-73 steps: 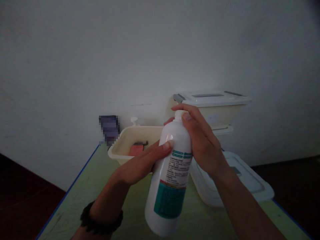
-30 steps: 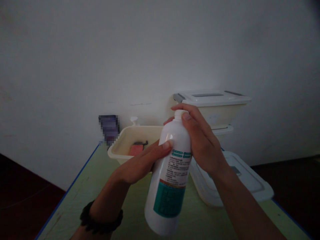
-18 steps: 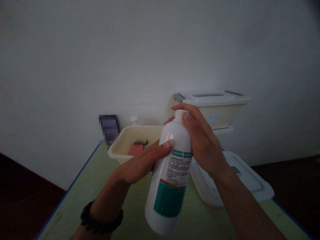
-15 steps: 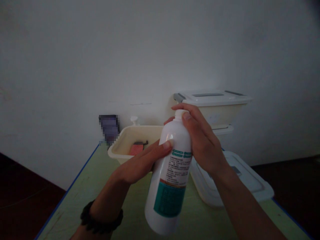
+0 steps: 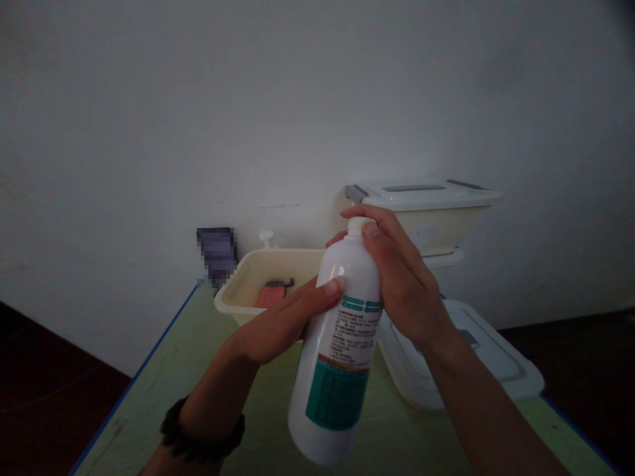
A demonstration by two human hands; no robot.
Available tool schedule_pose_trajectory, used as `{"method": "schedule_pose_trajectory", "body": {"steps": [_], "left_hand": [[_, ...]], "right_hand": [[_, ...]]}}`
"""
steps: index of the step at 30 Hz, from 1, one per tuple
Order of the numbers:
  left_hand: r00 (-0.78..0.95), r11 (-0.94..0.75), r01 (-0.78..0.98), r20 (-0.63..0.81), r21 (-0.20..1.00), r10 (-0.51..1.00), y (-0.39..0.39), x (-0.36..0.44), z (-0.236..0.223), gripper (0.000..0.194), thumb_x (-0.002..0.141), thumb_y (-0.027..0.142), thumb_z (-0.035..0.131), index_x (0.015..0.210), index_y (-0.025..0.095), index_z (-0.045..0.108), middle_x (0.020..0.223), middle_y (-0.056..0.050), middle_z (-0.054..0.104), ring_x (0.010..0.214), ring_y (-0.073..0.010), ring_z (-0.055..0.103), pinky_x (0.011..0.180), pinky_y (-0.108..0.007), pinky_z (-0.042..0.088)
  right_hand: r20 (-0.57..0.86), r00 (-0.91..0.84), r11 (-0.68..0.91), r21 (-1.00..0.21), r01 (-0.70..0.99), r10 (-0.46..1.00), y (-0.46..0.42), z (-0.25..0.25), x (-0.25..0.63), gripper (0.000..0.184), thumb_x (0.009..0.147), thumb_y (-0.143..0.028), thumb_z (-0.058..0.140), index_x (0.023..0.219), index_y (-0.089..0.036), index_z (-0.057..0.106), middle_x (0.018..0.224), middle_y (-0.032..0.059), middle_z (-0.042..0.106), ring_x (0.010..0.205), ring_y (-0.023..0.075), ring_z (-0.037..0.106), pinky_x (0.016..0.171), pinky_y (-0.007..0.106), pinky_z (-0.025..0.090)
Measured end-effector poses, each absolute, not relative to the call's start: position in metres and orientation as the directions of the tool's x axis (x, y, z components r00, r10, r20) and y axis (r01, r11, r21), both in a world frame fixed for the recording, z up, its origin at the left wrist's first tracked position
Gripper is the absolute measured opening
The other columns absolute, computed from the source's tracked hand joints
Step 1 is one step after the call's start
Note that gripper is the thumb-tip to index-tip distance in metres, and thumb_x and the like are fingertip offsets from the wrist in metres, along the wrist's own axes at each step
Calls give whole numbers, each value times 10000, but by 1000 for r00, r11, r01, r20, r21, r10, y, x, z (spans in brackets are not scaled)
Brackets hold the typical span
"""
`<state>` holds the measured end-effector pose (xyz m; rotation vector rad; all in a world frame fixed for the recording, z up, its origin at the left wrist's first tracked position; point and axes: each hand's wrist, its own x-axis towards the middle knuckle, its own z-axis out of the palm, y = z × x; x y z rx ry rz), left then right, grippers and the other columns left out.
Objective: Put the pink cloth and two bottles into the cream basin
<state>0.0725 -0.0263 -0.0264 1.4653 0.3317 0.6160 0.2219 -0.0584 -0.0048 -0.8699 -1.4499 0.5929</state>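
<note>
As the left grip (image 5: 285, 324) clasps a glossy, round-shouldered plastic bottle (image 5: 338, 354), right grip (image 5: 409, 284) around its stubby top (image 5: 356, 227)

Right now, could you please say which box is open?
The cream box behind the left hand, red item inside; the upper box is lidded, the lower box mostly hidden.

White bottle's (image 5: 333, 347) label (image 5: 342, 377) — small printed characters (image 5: 353, 334), too blurred to read

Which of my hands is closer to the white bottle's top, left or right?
Right. Your right hand is at the top of the white bottle, thumb against it; your left hand is lower, its thumb on the bottle's side.
</note>
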Motion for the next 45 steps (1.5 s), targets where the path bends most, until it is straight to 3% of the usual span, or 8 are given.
{"method": "schedule_pose_trajectory", "body": {"steps": [45], "left_hand": [[797, 2, -187, 151, 982, 584, -25, 73, -28, 573, 839, 550, 499, 1206, 111, 538, 1050, -124, 673, 1032, -262, 602, 904, -377, 451]], "right_hand": [[603, 65, 589, -793, 153, 795, -56, -7, 222, 210, 952, -388, 398, 1073, -299, 545, 817, -20, 596, 646, 135, 555, 526, 255, 440]]}}
